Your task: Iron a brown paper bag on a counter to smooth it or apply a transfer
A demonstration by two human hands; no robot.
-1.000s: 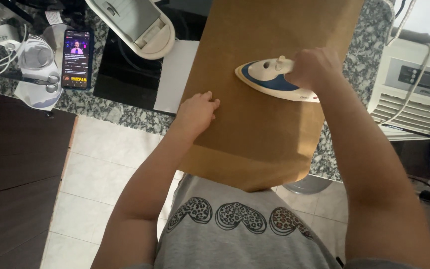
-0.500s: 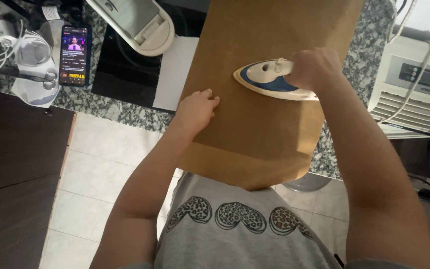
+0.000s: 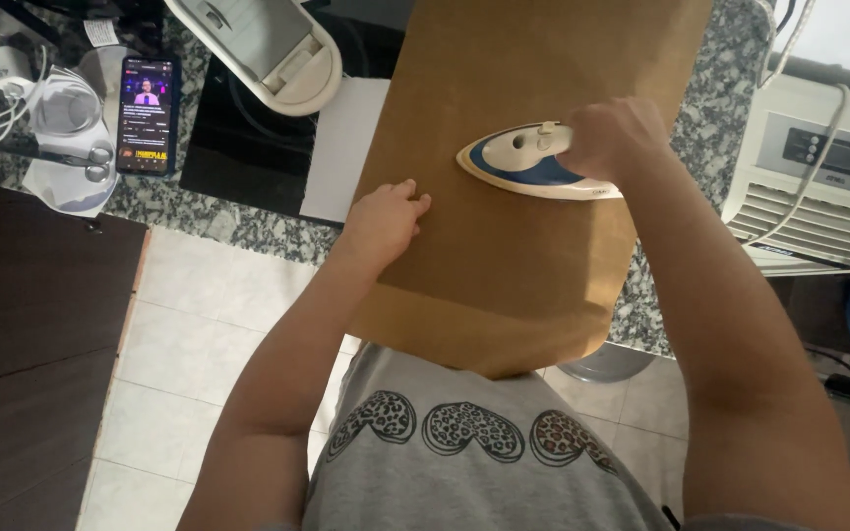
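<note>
A wide brown sheet, paper or cloth (image 3: 523,88), lies over the speckled granite counter (image 3: 248,228) and hangs past its near edge. My right hand (image 3: 607,138) grips the handle of a white and blue iron (image 3: 523,165) that rests flat on the sheet, its tip pointing left. My left hand (image 3: 384,218) lies palm down on the sheet's left edge, fingers loosely curled, holding it flat. It is about a hand's width left of the iron's tip.
A black cooktop (image 3: 248,138) with a white appliance (image 3: 258,44) on it sits left of the sheet. A lit phone (image 3: 147,113), scissors (image 3: 91,162) and white cables lie further left. A white air conditioner (image 3: 819,177) stands at the right. Pale floor tiles (image 3: 209,344) are below.
The iron has slid slightly to the left over the sheet. My left hand stays pressed on the sheet's left edge.
</note>
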